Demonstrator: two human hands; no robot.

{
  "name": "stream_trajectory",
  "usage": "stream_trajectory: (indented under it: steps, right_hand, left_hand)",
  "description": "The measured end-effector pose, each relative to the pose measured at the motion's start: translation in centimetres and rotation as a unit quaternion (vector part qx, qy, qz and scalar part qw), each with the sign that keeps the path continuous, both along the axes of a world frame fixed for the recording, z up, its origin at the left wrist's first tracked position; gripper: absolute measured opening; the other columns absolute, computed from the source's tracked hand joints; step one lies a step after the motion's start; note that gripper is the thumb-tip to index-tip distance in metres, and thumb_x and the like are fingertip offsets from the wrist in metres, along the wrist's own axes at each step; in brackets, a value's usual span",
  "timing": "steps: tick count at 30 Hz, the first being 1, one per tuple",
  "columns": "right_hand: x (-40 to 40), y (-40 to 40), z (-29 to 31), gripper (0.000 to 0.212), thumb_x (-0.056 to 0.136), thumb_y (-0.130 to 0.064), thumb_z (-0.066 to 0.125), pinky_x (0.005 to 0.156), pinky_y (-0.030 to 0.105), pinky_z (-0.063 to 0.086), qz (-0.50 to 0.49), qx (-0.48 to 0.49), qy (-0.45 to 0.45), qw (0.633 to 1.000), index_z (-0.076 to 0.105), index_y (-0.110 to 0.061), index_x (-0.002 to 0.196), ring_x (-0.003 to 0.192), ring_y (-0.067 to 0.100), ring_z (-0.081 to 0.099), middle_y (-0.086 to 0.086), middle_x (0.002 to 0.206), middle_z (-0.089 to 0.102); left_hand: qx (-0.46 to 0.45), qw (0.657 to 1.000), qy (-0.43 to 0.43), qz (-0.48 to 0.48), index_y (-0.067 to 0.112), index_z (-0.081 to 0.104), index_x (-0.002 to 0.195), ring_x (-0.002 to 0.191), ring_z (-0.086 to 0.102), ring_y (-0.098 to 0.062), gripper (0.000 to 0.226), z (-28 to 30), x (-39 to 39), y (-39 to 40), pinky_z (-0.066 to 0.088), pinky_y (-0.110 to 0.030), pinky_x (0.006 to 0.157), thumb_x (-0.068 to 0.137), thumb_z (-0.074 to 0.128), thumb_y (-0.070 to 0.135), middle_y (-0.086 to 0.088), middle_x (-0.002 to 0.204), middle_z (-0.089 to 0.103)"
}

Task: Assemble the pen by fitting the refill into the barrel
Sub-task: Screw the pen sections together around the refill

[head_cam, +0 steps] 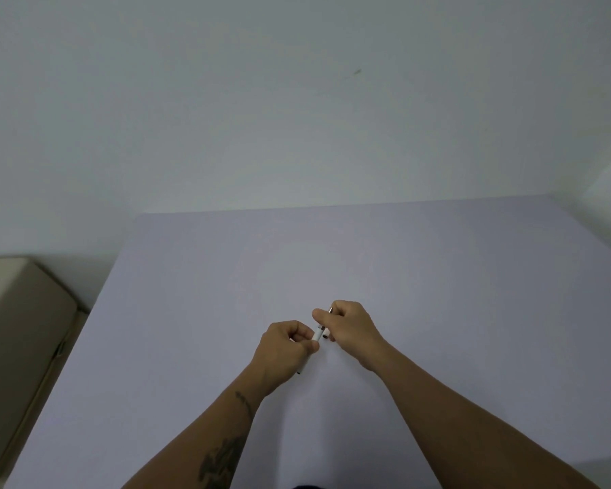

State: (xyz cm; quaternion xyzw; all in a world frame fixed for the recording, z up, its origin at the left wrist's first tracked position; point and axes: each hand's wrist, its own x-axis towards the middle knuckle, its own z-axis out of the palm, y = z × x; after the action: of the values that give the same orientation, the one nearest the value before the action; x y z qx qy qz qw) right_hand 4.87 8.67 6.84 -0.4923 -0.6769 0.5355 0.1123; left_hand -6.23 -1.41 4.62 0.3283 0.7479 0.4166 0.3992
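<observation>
With both hands raised over the lavender table [367, 262], my left hand [284, 351] pinches the white barrel [318, 334] while my right hand [350, 324] fingers close on the pen's far end; the refill looks seated, though final tightening seemingly remains.

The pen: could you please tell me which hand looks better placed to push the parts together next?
Probably the right hand: its fingers pinch the thin metal-tipped end, in line with the white barrel, which the left hand grips steady above the table.
</observation>
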Motion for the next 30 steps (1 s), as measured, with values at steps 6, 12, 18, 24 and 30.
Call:
stream_trajectory:
  steps: [6,12,18,24,30]
  right_hand:
    - [1.1,1.1,0.3,0.02,0.097,-0.011,0.056,0.063,0.026,0.049,0.014,-0.2,0.122,0.972,0.077,-0.009,0.099,0.075,0.016,0.06,0.005,0.088,0.067]
    - [1.0,0.7,-0.6,0.014,0.088,-0.014,0.07,0.057,0.024,0.049,-0.022,-0.155,0.11,0.981,0.076,-0.013,0.076,0.067,0.012,0.061,0.004,0.078,0.069]
    - [0.1,0.1,-0.9,0.04,0.08,-0.037,0.073,0.059,0.036,0.04,-0.024,-0.051,0.049,0.997,0.045,-0.016,0.061,0.06,0.021,0.048,0.009,0.066,0.051]
    - [0.9,1.0,0.1,0.015,0.094,-0.016,0.063,0.059,0.028,0.045,-0.013,-0.241,0.129,0.962,0.076,-0.01,0.092,0.066,0.015,0.056,0.002,0.077,0.065]
    - [0.7,1.1,-0.1,0.019,0.095,-0.007,0.058,0.057,0.024,0.049,-0.027,-0.201,0.123,0.972,0.076,-0.007,0.092,0.067,0.013,0.056,0.002,0.077,0.069]
  left_hand:
    - [0.008,1.0,-0.005,0.01,0.015,0.071,0.079,0.068,0.06,-0.014,0.005,-0.1,0.0,0.1,0.047,-0.014,0.051,0.085,0.07,0.015,-0.003,0.076,0.064]
    - [0.008,1.0,-0.021,0.008,0.014,0.071,0.079,0.063,0.058,-0.014,0.004,-0.4,-0.1,0.0,0.047,-0.014,0.05,0.083,0.071,0.014,0.0,0.071,0.061]
    - [0.011,1.0,-0.018,0.004,0.015,0.071,0.079,0.063,0.059,-0.014,0.007,-0.7,-0.1,0.2,0.049,-0.015,0.052,0.085,0.069,0.015,-0.003,0.072,0.063]
    - [0.016,1.0,-0.019,0.02,0.012,0.071,0.083,0.064,0.059,-0.014,0.003,-0.9,-0.5,0.2,0.048,-0.009,0.047,0.085,0.07,0.014,-0.002,0.074,0.063]
    - [0.016,1.0,-0.013,0.018,0.017,0.071,0.08,0.07,0.061,-0.016,0.006,-1.0,-0.4,0.3,0.049,-0.019,0.056,0.085,0.071,0.016,-0.003,0.077,0.065]
